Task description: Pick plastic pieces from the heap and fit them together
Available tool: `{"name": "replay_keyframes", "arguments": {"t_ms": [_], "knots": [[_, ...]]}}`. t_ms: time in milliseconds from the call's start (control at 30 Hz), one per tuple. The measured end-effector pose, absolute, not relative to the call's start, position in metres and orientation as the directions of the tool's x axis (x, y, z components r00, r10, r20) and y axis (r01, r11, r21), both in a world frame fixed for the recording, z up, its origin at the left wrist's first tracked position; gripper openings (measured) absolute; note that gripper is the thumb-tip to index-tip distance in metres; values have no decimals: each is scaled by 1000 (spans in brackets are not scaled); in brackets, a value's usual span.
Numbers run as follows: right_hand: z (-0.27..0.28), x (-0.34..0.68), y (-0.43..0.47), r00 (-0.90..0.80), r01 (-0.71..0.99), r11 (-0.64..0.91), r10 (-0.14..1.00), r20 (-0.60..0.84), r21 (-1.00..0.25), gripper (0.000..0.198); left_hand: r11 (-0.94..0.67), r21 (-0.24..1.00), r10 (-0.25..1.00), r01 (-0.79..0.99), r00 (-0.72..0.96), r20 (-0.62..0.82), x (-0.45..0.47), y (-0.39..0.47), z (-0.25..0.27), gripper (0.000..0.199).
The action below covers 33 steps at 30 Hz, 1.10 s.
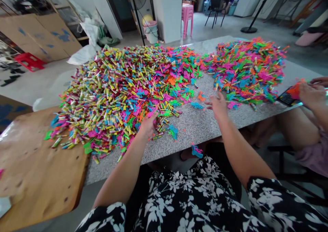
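My left hand [148, 126] is at the front edge of a big heap of small wrapped tubes [110, 85] in yellow, red and blue, mixed with plastic toy guns. Its fingers are closed at a pink toy gun [153, 113]; the inside of the grip is partly hidden. My right hand [218, 106] hovers over the table, fingers apart and holding nothing. A blue toy gun [196, 105] lies just left of it, and an orange toy gun [201, 96] sits slightly farther back. Blue and pink toy guns [196, 151] appear beyond the table's front edge, above my lap.
A second heap of bright toy guns [251, 69] covers the right part of the speckled table [164, 150]. At far right, another person's hands [314, 93] hold orange pieces above a dark flat object [288, 97]. A wooden board [43, 177] adjoins the left side.
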State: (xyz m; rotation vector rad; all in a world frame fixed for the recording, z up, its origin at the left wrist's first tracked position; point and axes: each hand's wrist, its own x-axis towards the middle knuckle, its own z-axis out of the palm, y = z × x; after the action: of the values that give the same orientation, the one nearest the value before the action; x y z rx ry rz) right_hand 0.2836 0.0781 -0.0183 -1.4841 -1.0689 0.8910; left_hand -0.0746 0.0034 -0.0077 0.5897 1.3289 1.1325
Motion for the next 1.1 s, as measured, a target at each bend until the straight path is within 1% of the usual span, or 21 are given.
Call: {"name": "replay_keyframes", "arguments": {"t_ms": [67,100,133,167,200,233,333,467,567,633,733,833,900,967,1000,1033,1067,1100], "knots": [[-23,262,56,133,343,-53,991,-7,-938,40,383,880,892,-282,-136,-432,-73,2,-6,35],[-26,248,42,-31,436,8,999,-6,-900,35,382,883,895,-272,-130,-427,-73,2,-6,36],[-29,234,27,-201,513,116,980,13,-851,32,381,887,898,-262,-125,-423,-72,1,-6,38],[-32,219,14,-319,567,209,948,22,-797,30,376,892,902,-252,-119,-414,-72,0,-6,39],[-34,206,3,-386,614,260,922,3,-745,29,366,899,909,-240,-115,-401,-72,-1,-6,41],[-35,194,-5,-406,664,279,914,-21,-694,27,352,909,917,-221,-112,-383,-72,-2,-6,42],[-33,169,-13,-357,769,245,931,-79,-590,26,304,945,942,-120,-113,-317,-71,-5,-9,46],[-31,151,4,-263,859,190,960,-91,-475,34,239,971,961,-26,-137,-241,-69,-9,-13,50],[-35,142,24,-158,917,103,981,-115,-386,38,181,983,972,-13,-153,-181,-64,-11,-14,50],[-39,138,36,-157,925,103,980,-121,-366,40,160,985,970,-63,-175,-168,-61,-13,-14,52],[-43,135,45,-181,918,134,979,-92,-374,38,178,969,959,-170,-189,-209,-58,-14,-14,56],[-47,138,47,-167,908,119,982,-86,-401,33,210,953,949,-217,-188,-252,-59,-14,-16,50],[-49,142,46,-152,893,99,985,-87,-439,28,221,942,941,-254,-198,-274,-60,-14,-17,45],[-51,146,43,-151,834,76,984,-93,-546,16,221,925,934,-308,-206,-292,-60,-13,-18,45],[-52,147,40,-148,769,52,984,-99,-638,11,220,917,931,-334,-209,-300,-59,-12,-18,45],[-52,148,37,-135,666,10,985,-108,-746,10,219,909,928,-355,-213,-307,-58,-11,-18,45],[-52,147,32,-119,522,-45,985,-125,-852,12,219,902,925,-371,-216,-313,-57,-11,-18,45],[-51,146,27,-98,346,-105,984,-147,-933,15,219,898,922,-383,-220,-318,-55,-10,-17,45]]}}
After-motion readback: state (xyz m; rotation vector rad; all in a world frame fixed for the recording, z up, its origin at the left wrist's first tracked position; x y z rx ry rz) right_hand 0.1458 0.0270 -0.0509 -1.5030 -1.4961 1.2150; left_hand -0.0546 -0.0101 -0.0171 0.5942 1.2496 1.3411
